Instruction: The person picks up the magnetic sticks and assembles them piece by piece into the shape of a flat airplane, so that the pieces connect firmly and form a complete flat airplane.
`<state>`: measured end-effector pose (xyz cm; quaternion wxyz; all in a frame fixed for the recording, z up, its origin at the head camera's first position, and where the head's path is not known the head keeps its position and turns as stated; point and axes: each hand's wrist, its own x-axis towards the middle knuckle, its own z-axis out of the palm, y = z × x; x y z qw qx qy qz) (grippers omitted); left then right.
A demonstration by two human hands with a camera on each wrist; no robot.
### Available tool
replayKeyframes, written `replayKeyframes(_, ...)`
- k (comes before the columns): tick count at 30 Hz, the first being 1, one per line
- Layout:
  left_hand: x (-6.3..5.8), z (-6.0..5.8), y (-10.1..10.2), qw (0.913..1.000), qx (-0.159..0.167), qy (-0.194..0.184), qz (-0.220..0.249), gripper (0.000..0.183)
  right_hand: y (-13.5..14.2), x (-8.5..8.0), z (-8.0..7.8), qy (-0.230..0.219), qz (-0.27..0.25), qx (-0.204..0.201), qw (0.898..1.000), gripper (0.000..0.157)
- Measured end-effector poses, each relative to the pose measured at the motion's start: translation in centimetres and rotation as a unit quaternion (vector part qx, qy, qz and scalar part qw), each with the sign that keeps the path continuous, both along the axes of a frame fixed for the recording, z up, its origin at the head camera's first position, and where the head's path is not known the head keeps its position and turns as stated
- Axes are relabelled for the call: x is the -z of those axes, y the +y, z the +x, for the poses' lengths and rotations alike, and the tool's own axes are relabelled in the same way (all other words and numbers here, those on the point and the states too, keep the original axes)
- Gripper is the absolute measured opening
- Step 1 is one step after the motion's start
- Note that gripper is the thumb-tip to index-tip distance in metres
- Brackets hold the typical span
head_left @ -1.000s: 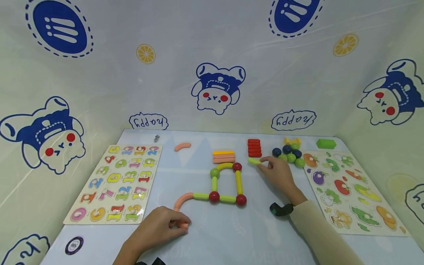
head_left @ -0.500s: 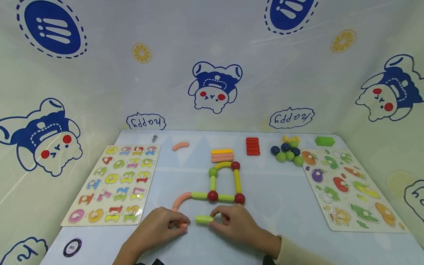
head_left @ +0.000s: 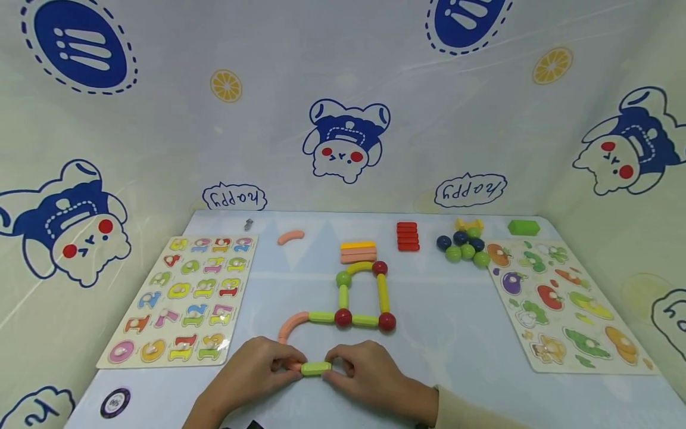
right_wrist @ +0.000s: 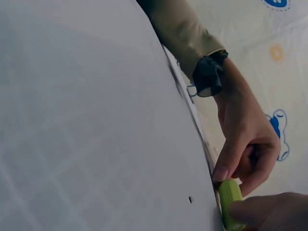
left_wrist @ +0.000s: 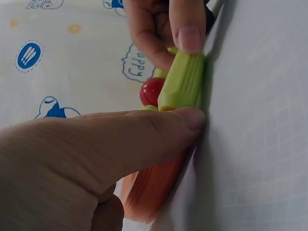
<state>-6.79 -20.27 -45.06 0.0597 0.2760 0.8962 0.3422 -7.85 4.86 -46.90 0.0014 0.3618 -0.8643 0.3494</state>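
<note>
My left hand (head_left: 256,368) grips the lower end of a curved salmon-pink rod (head_left: 292,325), partly hidden by the fingers. From the right, my right hand (head_left: 371,374) pinches a short light-green rod (head_left: 316,369) by its right end. The green rod's other end meets the left fingertips and the curved rod's end; in the left wrist view the thumb covers that joint. The curved rod's upper end touches another green rod (head_left: 321,317) of a flat figure on the table, made of rods, red balls (head_left: 343,317) and a green ball (head_left: 343,278).
A number puzzle board (head_left: 179,298) lies left, a vegetable puzzle board (head_left: 568,310) right. Behind the figure are orange and pink rods (head_left: 358,252), red rods (head_left: 408,236), blue and green balls (head_left: 467,252), a green block (head_left: 523,227) and a loose curved rod (head_left: 290,237).
My right hand has carried the green rod from beside the balls down and left to the curved rod's end. The left hand has stayed in place, gripping the curved rod.
</note>
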Motion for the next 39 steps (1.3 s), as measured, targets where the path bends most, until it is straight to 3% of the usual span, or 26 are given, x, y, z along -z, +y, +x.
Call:
replayKeyframes(7,-0.2,0.0,0.1,0.9999,-0.005,-0.011,0.003,0.012,-0.9,-0.2,-0.8,-0.007,0.047,0.071,0.996,0.025)
replayKeyframes(14,-0.1,0.0,0.3,1.0000,-0.006,-0.005,0.004,0.012,-1.9,0.0,-0.8,0.005,0.006,0.029,1.000,0.031)
replayKeyframes(18,0.0,0.0,0.2,0.9999,-0.007,0.005,0.006,0.012,-2.1,-0.1,-0.7,0.019,0.019,0.042,0.999,0.029)
replayKeyframes(23,0.2,0.0,0.3,0.9997,-0.004,0.018,0.017,0.012,-1.0,-0.4,-0.3,0.006,0.040,0.053,0.998,0.020)
replayKeyframes(31,0.0,0.0,0.2,1.0000,-0.008,0.001,0.005,0.012,-0.6,-0.1,1.0,-0.003,0.012,0.011,1.000,0.013)
replayKeyframes(39,0.0,0.0,0.2,0.9999,0.000,-0.014,0.008,0.015,-0.9,0.0,0.9,-0.002,0.013,0.027,1.000,0.017)
